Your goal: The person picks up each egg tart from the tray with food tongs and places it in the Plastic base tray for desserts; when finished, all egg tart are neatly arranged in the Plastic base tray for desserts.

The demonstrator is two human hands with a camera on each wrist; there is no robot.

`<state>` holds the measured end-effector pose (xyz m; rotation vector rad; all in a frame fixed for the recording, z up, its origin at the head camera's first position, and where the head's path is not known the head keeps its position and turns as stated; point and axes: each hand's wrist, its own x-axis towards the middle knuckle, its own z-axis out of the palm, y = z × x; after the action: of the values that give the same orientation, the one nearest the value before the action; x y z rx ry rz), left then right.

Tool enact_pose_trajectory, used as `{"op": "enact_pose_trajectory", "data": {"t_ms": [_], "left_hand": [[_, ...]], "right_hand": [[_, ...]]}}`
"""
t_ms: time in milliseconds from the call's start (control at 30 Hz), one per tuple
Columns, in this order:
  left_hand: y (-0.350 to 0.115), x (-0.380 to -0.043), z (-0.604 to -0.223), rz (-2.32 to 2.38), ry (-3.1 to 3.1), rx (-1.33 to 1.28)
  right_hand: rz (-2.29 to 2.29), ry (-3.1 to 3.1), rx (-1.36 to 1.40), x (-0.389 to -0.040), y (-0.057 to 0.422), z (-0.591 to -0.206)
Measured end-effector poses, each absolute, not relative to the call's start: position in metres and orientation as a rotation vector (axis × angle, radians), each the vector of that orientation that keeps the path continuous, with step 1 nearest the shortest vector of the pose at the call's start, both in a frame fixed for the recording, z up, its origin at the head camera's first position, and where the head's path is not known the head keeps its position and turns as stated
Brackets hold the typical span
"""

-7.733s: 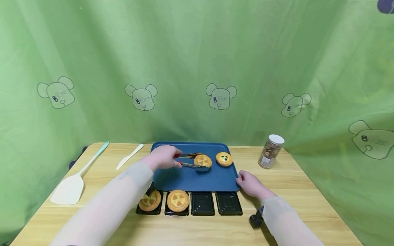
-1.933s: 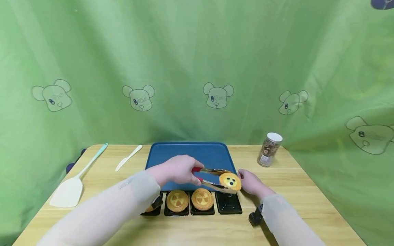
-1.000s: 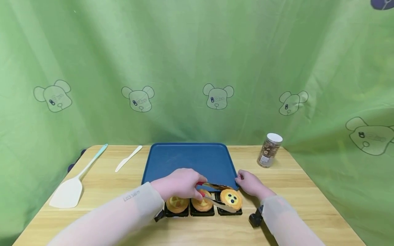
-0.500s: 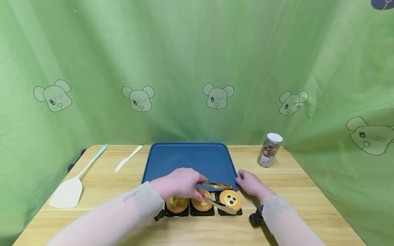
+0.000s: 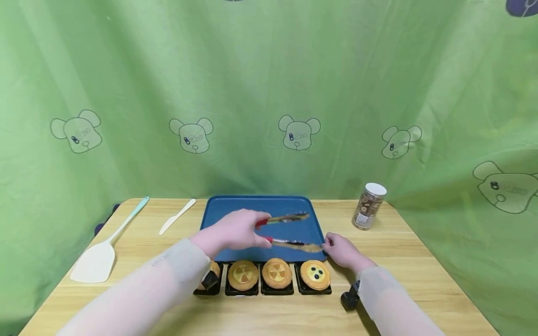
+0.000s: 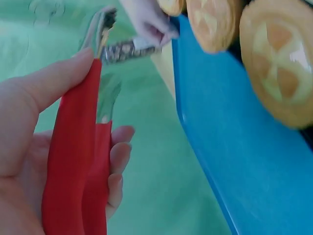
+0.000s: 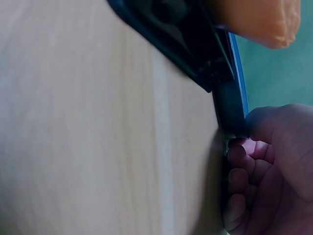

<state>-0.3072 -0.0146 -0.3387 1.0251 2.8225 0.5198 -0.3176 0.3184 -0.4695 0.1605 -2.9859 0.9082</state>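
My left hand (image 5: 238, 229) holds red-handled metal tongs (image 6: 73, 142), thumb on one handle and fingers round the other. The tongs' arms are spread, with nothing between them, over the blue tray (image 5: 256, 207). At the tray's front right corner my right hand (image 5: 345, 252) pinches the rim, thumb on top and fingers curled below, as the right wrist view shows. In front of the tray, a tart with dark berries (image 5: 315, 274) sits in the rightmost black plastic holder (image 5: 308, 290). Beside it are tarts with a wedge pattern (image 5: 276, 273), the leftmost partly hidden by the left wrist camera.
A white-lidded jar (image 5: 369, 206) of ring-shaped pieces stands at the back right. On the left lie a long-handled white spatula (image 5: 95, 262) and a white plastic knife (image 5: 177, 217). Behind the wooden table (image 5: 269, 317) hangs a green curtain (image 5: 244, 93).
The wedge-patterned tart and then the berry tart went from the tray into black holders. The tongs have let go of the berry tart and moved up and back. The right hand stays.
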Motion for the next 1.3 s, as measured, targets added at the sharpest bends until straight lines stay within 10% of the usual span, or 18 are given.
{"op": "enact_pose_trajectory", "data": {"t_ms": [1300], "left_hand": [[-0.219, -0.283, -0.412, 0.707, 3.137, 0.112]], "right_hand": [[0.923, -2.999, 0.142, -0.316, 0.317, -0.467]]}}
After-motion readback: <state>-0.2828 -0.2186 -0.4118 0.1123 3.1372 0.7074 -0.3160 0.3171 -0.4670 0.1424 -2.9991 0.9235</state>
